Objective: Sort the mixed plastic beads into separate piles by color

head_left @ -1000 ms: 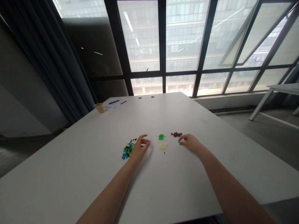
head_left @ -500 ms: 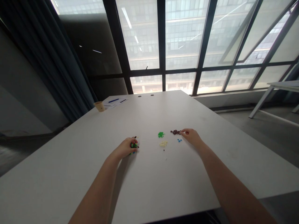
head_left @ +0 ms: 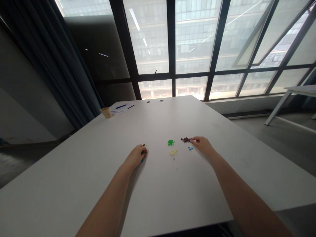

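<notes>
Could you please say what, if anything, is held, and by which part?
I cannot tell: left hand covers mixed pieces; right hand is at the brown pieces.

**Covered, cropped, too small**

Can see little of the mixed pieces [head_left: 142,160] under the left hand [head_left: 136,156], left of centre — just scraps of green and blue. Cannot confirm a piece in the pinch of the right hand [head_left: 200,144], right of centre. Can follow both forearms [head_left: 113,194] only to the bottom edge. Cannot identify the dark speck [head_left: 173,159], below centre — too tiny.
</notes>
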`<state>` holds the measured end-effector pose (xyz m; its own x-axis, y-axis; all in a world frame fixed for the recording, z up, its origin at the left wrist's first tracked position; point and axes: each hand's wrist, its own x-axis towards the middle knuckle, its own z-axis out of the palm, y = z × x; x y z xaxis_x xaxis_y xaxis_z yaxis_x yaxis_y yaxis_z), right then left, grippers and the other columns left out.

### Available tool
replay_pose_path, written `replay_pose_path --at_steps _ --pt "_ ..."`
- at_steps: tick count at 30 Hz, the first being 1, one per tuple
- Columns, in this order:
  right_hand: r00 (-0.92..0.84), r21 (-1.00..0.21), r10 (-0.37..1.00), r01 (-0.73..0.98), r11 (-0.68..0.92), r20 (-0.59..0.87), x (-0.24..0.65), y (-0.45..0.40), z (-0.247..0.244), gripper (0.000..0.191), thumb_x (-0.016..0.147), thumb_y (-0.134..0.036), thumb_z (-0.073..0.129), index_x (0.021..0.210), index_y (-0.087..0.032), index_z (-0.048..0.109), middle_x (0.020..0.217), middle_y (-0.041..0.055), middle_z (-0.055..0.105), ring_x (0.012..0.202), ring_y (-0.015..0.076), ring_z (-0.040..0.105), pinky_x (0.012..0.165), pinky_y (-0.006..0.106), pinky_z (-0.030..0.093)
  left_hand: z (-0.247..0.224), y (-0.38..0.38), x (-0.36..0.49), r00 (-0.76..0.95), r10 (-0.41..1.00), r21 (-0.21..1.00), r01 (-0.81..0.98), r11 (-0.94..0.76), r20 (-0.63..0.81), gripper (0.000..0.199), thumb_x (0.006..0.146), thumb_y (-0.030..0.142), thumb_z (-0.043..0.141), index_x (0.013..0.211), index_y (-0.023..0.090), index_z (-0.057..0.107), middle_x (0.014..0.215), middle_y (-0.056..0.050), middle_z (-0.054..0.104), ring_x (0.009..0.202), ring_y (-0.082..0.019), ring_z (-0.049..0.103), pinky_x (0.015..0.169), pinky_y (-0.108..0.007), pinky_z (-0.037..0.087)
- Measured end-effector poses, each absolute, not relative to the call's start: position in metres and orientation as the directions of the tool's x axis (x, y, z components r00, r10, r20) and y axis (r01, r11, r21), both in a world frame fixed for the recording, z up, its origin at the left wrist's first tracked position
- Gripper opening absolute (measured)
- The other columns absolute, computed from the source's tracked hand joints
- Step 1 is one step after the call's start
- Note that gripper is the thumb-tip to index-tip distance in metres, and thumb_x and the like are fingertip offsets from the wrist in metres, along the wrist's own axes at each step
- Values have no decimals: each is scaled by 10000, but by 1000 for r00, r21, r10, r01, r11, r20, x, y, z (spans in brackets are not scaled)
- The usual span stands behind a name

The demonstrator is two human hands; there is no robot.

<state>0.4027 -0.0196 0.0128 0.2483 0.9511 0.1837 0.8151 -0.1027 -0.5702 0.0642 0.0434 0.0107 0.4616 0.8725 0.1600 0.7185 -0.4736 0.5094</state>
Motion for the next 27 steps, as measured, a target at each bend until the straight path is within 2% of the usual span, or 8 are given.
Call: replay_pose_path --at_steps 4,7,9,11,13,17,23,27 --pt "246 -574 948 814 -90 201 403 -19 12 319 717 -385 482 831 -183 701 616 32 597 569 134 503 547 231 337 15 41 67 396 881 514 715 -474 261 100 662 154 514 683 188 606 749 -40 569 729 -177 529 713 -297 401" --pt "242 -575 948 814 -83 206 400 -20 14 315 717 -382 483 828 -180 699 624 33 603 577 135 509 548 228 339 18 35 78 315 912 638 652 -410 263 116 693 235 516 748 197 610 740 -31 602 696 -164 544 684 -292 413" --pt "230 -575 952 815 -75 202 397 -22 16 308 719 -369 482 815 -172 697 622 34 604 571 132 508 544 227 337 19 29 90 292 931 778 524 -346 217 152 692 301 542 772 189 607 758 -39 627 697 -163 564 653 -285 424" --pt "211 -578 958 814 -61 195 393 -23 18 300 723 -354 478 804 -162 695 620 35 605 566 130 506 542 226 337 19 20 104 315 934 909 318 -270 167 198 658 334 591 767 169 595 812 -62 651 750 -171 585 657 -278 437" --pt "188 -591 962 806 -35 200 389 -25 19 289 726 -342 478 798 -161 691 635 37 612 579 132 511 553 225 344 21 10 117 342 934 977 139 -163 107 251 612 344 643 767 155 587 816 -78 666 770 -175 599 687 -286 447" --pt "124 -609 959 791 59 255 379 -26 18 267 737 -328 474 794 -167 680 674 35 614 596 129 504 575 228 357 24 -7 133 372 927 999 3 -44 40 279 593 345 678 778 154 595 829 -79 675 754 -159 600 709 -290 453" --pt "-13 -612 934 752 244 357 358 -30 21 220 758 -291 480 748 -180 670 609 7 545 549 106 453 556 225 350 16 -15 139 417 909 999 -22 22 -11 302 642 363 655 856 152 621 843 -77 671 703 -133 581 673 -266 444" --pt "-114 -635 901 672 380 419 340 -39 27 178 766 -250 499 791 -185 663 632 1 543 571 100 456 578 224 360 10 -14 141 479 876 995 -54 85 -49 319 660 363 649 900 156 607 838 -66 659 679 -112 564 663 -246 431"
